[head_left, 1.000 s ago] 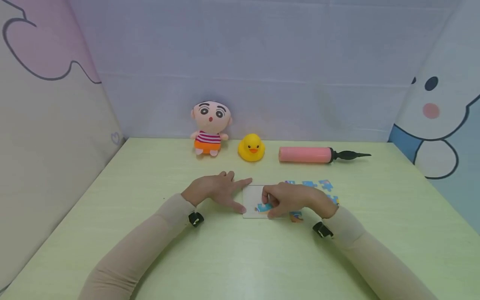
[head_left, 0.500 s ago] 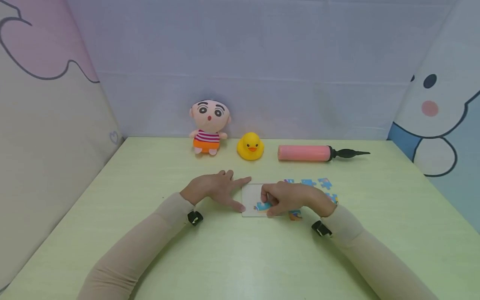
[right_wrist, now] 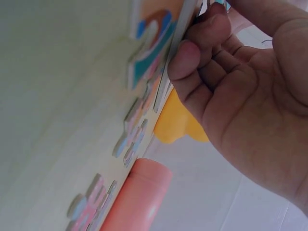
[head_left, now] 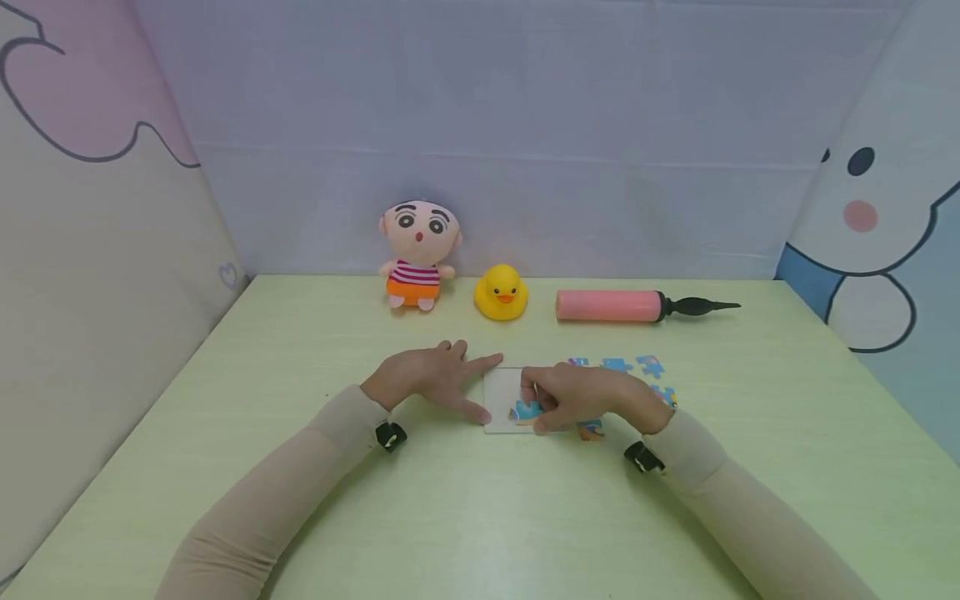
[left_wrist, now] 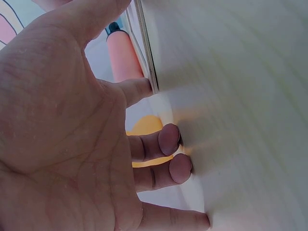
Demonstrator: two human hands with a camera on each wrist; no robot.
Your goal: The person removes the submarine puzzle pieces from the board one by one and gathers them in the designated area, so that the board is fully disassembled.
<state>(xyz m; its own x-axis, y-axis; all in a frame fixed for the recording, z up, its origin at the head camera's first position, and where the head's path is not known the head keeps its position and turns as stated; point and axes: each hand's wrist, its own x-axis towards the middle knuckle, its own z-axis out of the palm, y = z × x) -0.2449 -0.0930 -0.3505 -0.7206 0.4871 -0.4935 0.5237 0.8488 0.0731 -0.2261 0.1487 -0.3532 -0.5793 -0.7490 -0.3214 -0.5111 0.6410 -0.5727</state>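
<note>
A small pale puzzle board [head_left: 500, 385] lies flat on the table in the head view. My left hand [head_left: 441, 380] spreads its fingers at the board's left side, thumb and index finger touching that edge; in the left wrist view the board's edge [left_wrist: 147, 45] meets a fingertip. Over the board, my right hand [head_left: 579, 395] pinches a blue jigsaw piece [head_left: 527, 411] between thumb and bent index finger, low against the surface. The right wrist view shows the curled other fingers [right_wrist: 185, 60], but the pinched piece is mostly hidden there.
Several loose jigsaw pieces [head_left: 649, 366] lie right of the board, some partly behind my right hand. Along the back stand a plush doll [head_left: 417, 250] and a yellow rubber duck [head_left: 501, 294]. A pink hand pump [head_left: 609, 306] lies beside them, before the wall cloth [head_left: 525, 208].
The blue piece has turned slightly under my right fingertips, with the hand staying nearly in place. My left hand has not moved on the board's edge.
</note>
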